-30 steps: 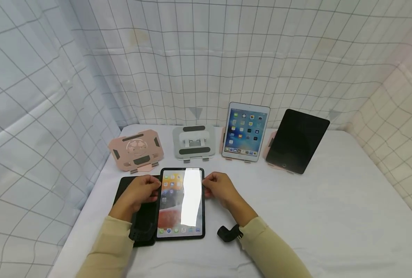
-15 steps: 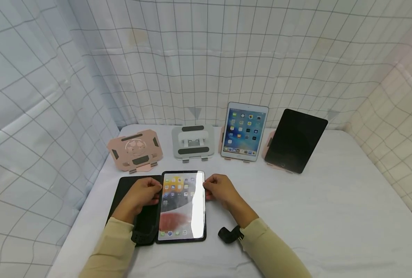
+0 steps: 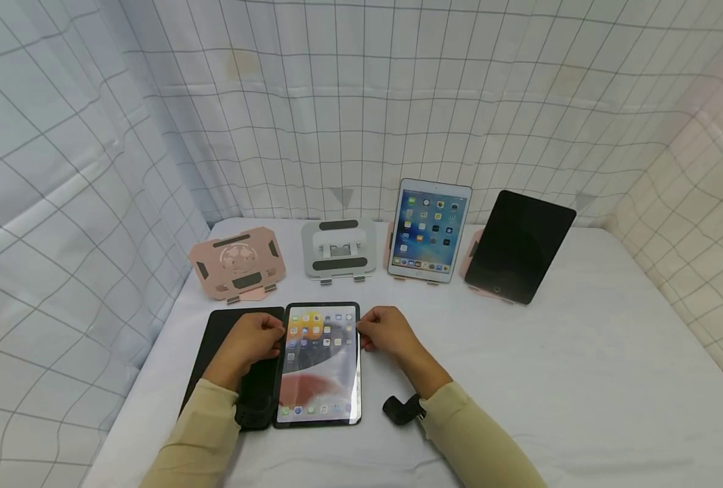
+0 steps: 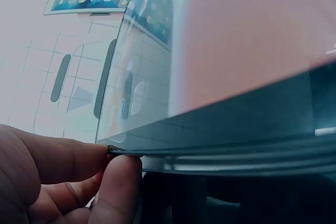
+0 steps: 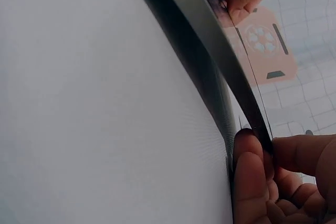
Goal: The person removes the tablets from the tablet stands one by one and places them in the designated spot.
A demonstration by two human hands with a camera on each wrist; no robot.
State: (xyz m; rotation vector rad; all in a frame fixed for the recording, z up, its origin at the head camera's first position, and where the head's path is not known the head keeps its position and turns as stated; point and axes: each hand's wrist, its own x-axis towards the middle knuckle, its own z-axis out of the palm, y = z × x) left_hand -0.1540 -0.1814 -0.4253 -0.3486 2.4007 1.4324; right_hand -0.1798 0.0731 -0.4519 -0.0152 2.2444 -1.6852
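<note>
Glass-fronted tablet stays level if left hand and right hand, pinching its opposite edges, lift evenly.

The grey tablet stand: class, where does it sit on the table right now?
In the head view the grey tablet stand is in the back row, empty, between the pink stand on its left and the lit white tablet on its right.
</note>
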